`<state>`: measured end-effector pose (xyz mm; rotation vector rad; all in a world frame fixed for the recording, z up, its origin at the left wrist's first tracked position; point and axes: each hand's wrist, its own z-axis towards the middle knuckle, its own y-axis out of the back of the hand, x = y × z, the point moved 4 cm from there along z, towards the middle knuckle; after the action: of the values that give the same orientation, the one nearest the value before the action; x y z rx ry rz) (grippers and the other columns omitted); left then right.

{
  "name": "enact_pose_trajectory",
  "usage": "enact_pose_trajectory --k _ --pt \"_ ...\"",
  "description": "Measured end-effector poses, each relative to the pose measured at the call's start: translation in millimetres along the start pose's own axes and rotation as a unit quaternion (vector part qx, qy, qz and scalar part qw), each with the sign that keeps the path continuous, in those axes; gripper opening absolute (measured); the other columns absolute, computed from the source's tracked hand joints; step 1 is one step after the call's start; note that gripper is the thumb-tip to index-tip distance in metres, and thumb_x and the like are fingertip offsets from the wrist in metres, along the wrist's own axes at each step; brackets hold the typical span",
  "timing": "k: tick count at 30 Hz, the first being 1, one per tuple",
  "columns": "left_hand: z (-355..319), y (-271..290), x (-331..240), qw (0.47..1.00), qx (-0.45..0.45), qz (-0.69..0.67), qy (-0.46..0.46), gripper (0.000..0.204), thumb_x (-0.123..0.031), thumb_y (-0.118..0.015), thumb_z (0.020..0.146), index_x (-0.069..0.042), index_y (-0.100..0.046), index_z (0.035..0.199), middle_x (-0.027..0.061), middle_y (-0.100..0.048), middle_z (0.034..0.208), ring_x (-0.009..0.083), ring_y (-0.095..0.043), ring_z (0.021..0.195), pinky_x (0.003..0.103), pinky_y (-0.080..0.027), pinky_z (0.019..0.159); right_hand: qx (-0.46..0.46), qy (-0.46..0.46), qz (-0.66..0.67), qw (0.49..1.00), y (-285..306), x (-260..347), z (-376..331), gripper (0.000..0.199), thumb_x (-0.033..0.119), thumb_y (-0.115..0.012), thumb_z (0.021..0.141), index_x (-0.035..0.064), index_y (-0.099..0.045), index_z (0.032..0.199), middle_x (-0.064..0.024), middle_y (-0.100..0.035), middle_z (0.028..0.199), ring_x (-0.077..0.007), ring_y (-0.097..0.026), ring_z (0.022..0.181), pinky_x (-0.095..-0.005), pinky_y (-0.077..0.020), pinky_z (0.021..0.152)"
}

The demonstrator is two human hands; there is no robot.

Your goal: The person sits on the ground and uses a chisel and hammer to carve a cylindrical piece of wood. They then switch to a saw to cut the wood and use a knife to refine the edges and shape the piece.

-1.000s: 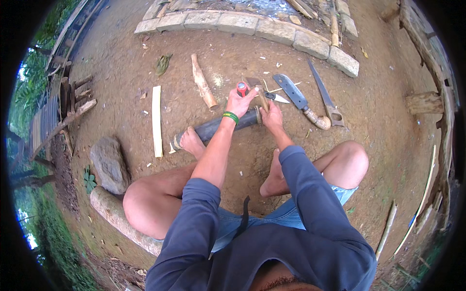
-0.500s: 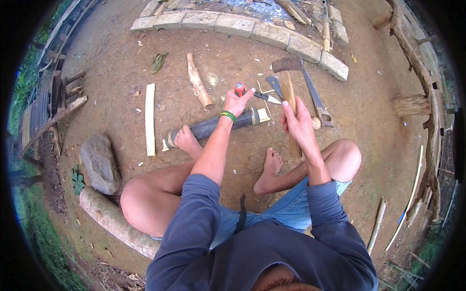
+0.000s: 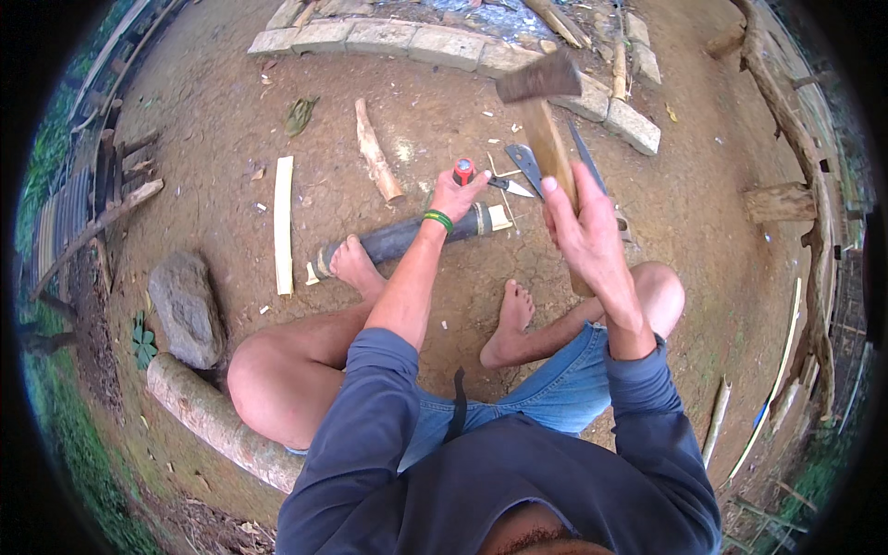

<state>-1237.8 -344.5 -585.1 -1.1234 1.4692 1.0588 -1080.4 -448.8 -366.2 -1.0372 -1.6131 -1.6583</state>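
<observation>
My left hand (image 3: 455, 196) is closed around the upright handle of a chisel-like tool (image 3: 463, 170), red with a metal cap on top. Its lower end is hidden by my hand, above the dark bamboo tube (image 3: 404, 242), which has pale split ends and lies under my left foot. With my right hand (image 3: 587, 227) I grip the wooden handle of an axe (image 3: 539, 78); its head is raised forward and slightly smeared by motion. Just right of my left hand is a small knife (image 3: 518, 189) with a black handle. A handsaw (image 3: 592, 155) lies partly hidden behind my right hand.
A dark flat blade (image 3: 524, 167) rests near the knife. On the dirt to the left lie a pale split strip (image 3: 284, 225), a peeled stick (image 3: 374, 153), a large rock (image 3: 187, 310) and a log (image 3: 222, 421). A curved row of stone blocks (image 3: 381, 37) borders the far side.
My right hand has lifted the axe, bringing its head up and slightly left, closer to the camera. The left hand has shifted very little, still holding the red-topped tool.
</observation>
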Motion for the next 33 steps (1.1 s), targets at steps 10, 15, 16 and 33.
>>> enact_pose_trajectory --k 10,15,16,33 --pt "4.9 1.5 8.8 1.0 -0.021 0.014 -0.001 0.037 -0.03 -0.077 0.085 -0.006 -0.055 0.069 -0.005 -0.048 0.063 0.008 -0.04 0.061 0.03 -0.037 0.055 0.021 0.021 -0.017 0.999 -1.9 9.2 -1.2 0.032 0.027 -0.055 0.101 0.0017 -0.055 0.121 -0.0165 -0.062 0.069 -0.0256 -0.063 0.061 -0.0383 -0.0462 0.058" --pt "11.3 0.7 19.8 1.0 -0.015 0.004 -0.024 0.033 -0.029 -0.077 0.086 -0.007 -0.056 0.074 -0.0059 -0.048 0.064 0.0066 -0.041 0.059 0.027 -0.037 0.054 0.011 0.037 -0.017 0.999 7.8 14.6 4.9 0.026 0.024 -0.056 0.101 0.0036 -0.056 0.116 -0.0126 -0.058 0.064 -0.0182 -0.056 0.056 -0.036 -0.0441 0.051" --pt "9.6 0.5 18.0 1.0 -0.014 0.016 -0.021 0.033 -0.029 -0.077 0.086 -0.007 -0.056 0.073 -0.0058 -0.048 0.064 0.0067 -0.041 0.059 0.028 -0.037 0.054 -0.017 0.085 -0.023 0.996 17.2 27.4 7.4 0.026 0.026 -0.056 0.101 0.0023 -0.057 0.112 -0.0072 -0.057 0.062 -0.0143 -0.054 0.053 -0.0315 -0.0417 0.048" --pt "4.4 3.4 17.9 0.998 -0.015 0.058 0.019 0.032 -0.03 -0.078 0.085 -0.007 -0.058 0.074 -0.0055 -0.05 0.064 0.0066 -0.043 0.061 0.028 -0.039 0.056 -0.035 0.097 -0.064 0.993 11.7 48.0 19.0 0.024 0.022 -0.058 0.099 0.0015 -0.05 0.11 -0.0187 -0.057 0.063 -0.026 -0.061 0.055 -0.0415 -0.0441 0.048"
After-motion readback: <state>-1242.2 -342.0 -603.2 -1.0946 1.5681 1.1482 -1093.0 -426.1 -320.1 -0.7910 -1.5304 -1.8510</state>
